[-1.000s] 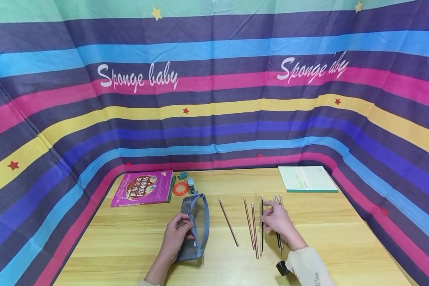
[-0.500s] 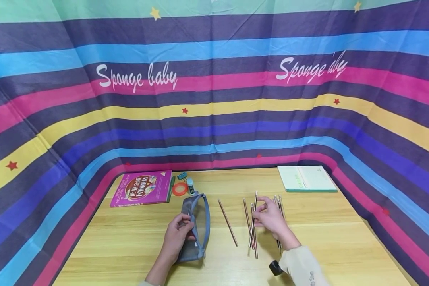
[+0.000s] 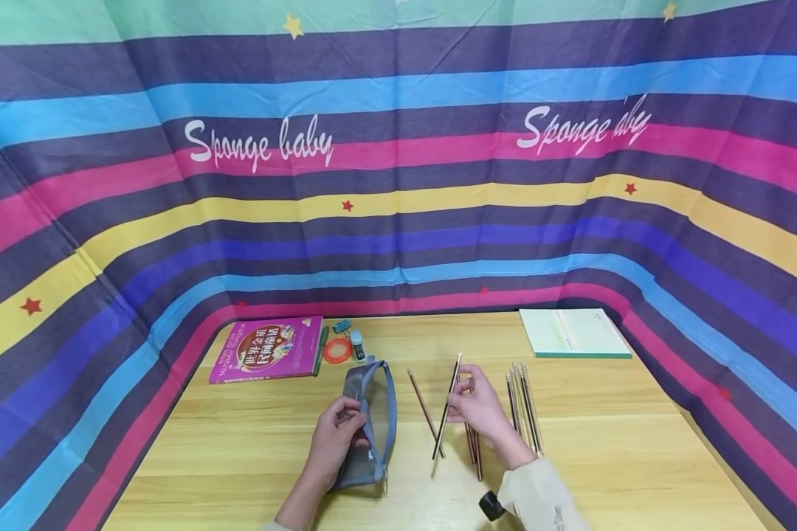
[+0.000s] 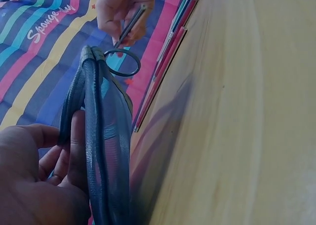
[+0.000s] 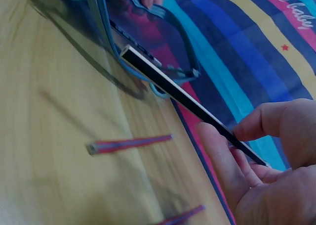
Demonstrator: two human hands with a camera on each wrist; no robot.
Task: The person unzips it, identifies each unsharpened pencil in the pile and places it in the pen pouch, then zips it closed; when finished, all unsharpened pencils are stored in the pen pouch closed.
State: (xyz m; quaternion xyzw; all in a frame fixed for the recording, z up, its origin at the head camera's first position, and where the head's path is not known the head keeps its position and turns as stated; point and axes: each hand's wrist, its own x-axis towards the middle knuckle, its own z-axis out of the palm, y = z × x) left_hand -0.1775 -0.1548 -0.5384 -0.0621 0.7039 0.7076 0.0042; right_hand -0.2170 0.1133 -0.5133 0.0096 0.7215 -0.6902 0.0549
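Pencil (image 5: 170,87): was held aloft outside the pouch (image 3: 393,405), tilted, top toward 1 o'clock, pinched between thumb and fingers of the right hand (image 3: 481,409). Reading the head view as a dial centred there, found the pouch near at 9 o'clock, gaping, edge pinched in the left hand (image 3: 335,439). Glimpsed a dark slim shape (image 5: 132,39) within from the right wrist; could not tell what, nor count contents. Judged the work underway, far from finished: had just one pencil lifted. Saw a brown pencil (image 3: 423,407) loose toward 9, more pencils (image 3: 478,461) toward 5, dark pencils (image 3: 524,405) toward 3. Farther out, noted glue (image 3: 359,345) and a red ring (image 3: 336,361) toward 10, a book (image 3: 275,350) beyond, a notebook (image 3: 574,333) toward 2, all apart from both hands.
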